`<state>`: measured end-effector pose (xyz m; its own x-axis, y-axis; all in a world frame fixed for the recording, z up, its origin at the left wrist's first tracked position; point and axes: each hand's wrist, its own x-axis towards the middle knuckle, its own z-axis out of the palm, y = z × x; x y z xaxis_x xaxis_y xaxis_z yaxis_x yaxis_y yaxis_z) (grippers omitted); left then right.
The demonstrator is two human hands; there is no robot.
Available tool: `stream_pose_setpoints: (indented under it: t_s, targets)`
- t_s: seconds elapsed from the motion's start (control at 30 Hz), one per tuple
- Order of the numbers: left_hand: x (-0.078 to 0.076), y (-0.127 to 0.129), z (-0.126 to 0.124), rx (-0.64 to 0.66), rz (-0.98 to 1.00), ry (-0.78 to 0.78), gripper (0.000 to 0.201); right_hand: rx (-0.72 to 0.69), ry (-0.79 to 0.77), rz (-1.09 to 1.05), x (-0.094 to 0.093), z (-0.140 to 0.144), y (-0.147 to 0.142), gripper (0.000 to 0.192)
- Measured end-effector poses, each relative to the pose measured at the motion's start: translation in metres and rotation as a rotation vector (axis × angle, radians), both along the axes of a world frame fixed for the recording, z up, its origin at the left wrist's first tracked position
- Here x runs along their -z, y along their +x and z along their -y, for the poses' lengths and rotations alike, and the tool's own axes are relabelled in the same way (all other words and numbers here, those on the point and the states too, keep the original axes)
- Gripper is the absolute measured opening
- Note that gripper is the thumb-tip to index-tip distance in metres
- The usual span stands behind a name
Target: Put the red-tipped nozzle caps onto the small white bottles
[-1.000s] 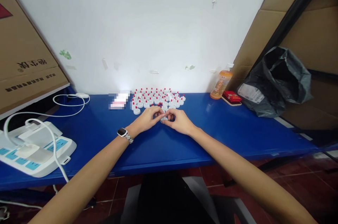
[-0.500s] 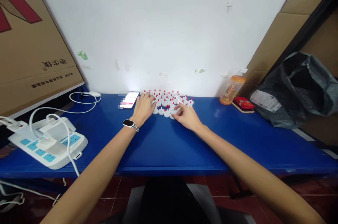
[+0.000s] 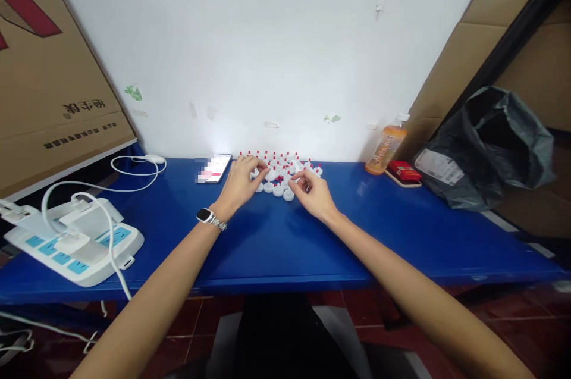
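Several small white caps with red tips (image 3: 285,163) stand in a cluster on the blue table (image 3: 276,242) near the wall. My left hand (image 3: 238,187), with a watch on its wrist, pinches one white cap (image 3: 270,175) at the cluster's front left. My right hand (image 3: 314,193) is at the front right of the cluster. Its fingertips are curled together just above the loose caps (image 3: 288,194). Whatever sits between those fingertips is too small to make out.
A phone (image 3: 214,168) lies left of the caps. A white power strip (image 3: 74,239) with cables sits at the table's left end under a cardboard box (image 3: 49,81). An orange bottle (image 3: 383,150), a red pack (image 3: 404,171) and a black bag (image 3: 486,147) stand to the right.
Both hands went from working one cap together at the table's middle to the cluster. The left hand now has a cap pinched and the right hand's fingers have curled in.
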<state>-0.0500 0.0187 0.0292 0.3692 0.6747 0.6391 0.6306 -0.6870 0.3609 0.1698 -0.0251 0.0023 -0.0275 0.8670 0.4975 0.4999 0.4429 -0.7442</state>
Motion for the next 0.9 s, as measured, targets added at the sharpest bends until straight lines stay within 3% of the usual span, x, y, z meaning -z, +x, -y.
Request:
stream_pose_setpoints:
  t_s: [0.1,0.2,0.27,0.37,0.53,0.77,0.9]
  targets:
    - [0.004,0.011,0.016,0.200,0.106,-0.086,0.022,-0.139,0.064,0.026,-0.001,0.007,-0.003,0.040]
    - [0.011,0.020,0.025,0.303,0.103,-0.145,0.021,-0.254,0.038,0.053,0.002,0.009,-0.005,0.032]
    - [0.015,0.024,0.028,0.306,0.018,-0.139,0.023,-0.283,-0.011,-0.012,0.005,0.009,-0.005,0.027]
    - [0.017,0.027,0.032,0.271,-0.161,-0.074,0.026,-0.307,-0.064,-0.097,0.008,0.009,-0.003,0.035]
    - [0.016,0.030,0.036,0.249,-0.339,0.035,0.027,-0.306,-0.026,-0.023,0.006,0.014,-0.002,0.033]
    - [0.014,0.031,0.037,0.207,0.027,-0.064,0.035,-0.329,0.095,0.061,-0.006,0.023,-0.001,0.024]
    - [0.013,0.032,0.037,0.235,0.051,-0.121,0.037,-0.354,0.133,-0.006,-0.007,0.022,0.002,0.029]
